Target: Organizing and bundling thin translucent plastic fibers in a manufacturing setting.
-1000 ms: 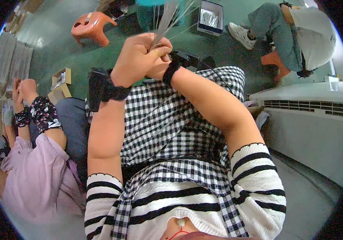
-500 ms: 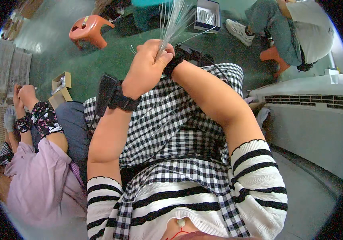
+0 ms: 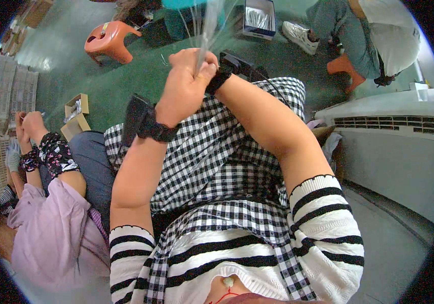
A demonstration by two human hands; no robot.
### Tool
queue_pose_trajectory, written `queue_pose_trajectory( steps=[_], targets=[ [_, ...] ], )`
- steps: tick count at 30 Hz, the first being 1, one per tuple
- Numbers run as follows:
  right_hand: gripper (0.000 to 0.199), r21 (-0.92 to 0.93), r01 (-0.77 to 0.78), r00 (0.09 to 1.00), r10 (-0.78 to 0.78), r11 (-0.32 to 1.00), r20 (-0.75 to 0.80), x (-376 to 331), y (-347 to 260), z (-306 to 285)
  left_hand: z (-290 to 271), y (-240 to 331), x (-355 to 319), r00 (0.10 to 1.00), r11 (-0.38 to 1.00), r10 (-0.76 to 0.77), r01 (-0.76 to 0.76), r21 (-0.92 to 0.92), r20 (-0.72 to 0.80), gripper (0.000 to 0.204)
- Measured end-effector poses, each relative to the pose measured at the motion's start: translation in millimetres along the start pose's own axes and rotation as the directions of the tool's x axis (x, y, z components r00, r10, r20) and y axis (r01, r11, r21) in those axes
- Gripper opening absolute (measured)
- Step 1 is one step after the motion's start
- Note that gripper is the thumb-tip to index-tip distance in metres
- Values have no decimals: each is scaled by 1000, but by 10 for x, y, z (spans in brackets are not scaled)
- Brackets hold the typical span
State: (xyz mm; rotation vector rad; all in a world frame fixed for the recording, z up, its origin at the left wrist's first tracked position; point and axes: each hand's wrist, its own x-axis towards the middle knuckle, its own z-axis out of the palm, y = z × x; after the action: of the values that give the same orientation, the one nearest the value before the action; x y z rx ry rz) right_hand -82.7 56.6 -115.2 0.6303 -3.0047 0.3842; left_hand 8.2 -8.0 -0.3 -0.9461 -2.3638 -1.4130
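Note:
A bundle of thin, clear strands (image 3: 206, 28) stands up from my left hand (image 3: 184, 86), whose thumb and curled fingers are closed around its lower end. The upper strands are smeared by motion, and a few splay off to the sides. Close against the left hand, my right hand (image 3: 212, 59) is mostly hidden behind it; what its fingers do does not show. A fine curved strand end (image 3: 165, 60) pokes out left of the left hand. Both hands are held above a black-and-white checked apron (image 3: 217, 137) on my lap, with black straps on both wrists.
Ahead on the green floor are an orange stool (image 3: 120, 43) and an open box (image 3: 259, 35) of clear pieces. A small cardboard box (image 3: 77, 126) lies left, near a co-worker in a lilac top (image 3: 54, 228). Another person sits at far right, beyond a grey grilled unit (image 3: 389, 157).
The strands have gone from a wide fan to a narrower, blurred, more upright bundle. My hands stay together in nearly the same place.

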Motion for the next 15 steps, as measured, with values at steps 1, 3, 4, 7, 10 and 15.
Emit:
queue_pose_trajectory(
  steps=[1,3,4,7,10,15],
  targets=[
    [9,3,-4,1000,4,1000,2,-33,-10,-36,-46,52,12,969,958,-229,241,-159,89,10],
    [13,371,94,992,-56,924,-112,-78,42,-93,-61,66,30,882,837,-421,468,-283,211,11],
    [18,533,155,982,-71,831,-176,-101,64,-120,-40,23,13,912,834,-386,410,-369,140,10],
    [36,853,342,932,-30,394,-360,-167,157,-148,-88,19,25,921,819,-386,369,-438,55,12],
    [43,774,127,989,-138,620,-51,33,350,-146,-147,29,56,885,803,-461,446,-395,64,17],
    [23,907,147,989,-79,395,-126,283,628,213,-48,-75,107,997,993,-68,65,101,23,21]
  ],
)
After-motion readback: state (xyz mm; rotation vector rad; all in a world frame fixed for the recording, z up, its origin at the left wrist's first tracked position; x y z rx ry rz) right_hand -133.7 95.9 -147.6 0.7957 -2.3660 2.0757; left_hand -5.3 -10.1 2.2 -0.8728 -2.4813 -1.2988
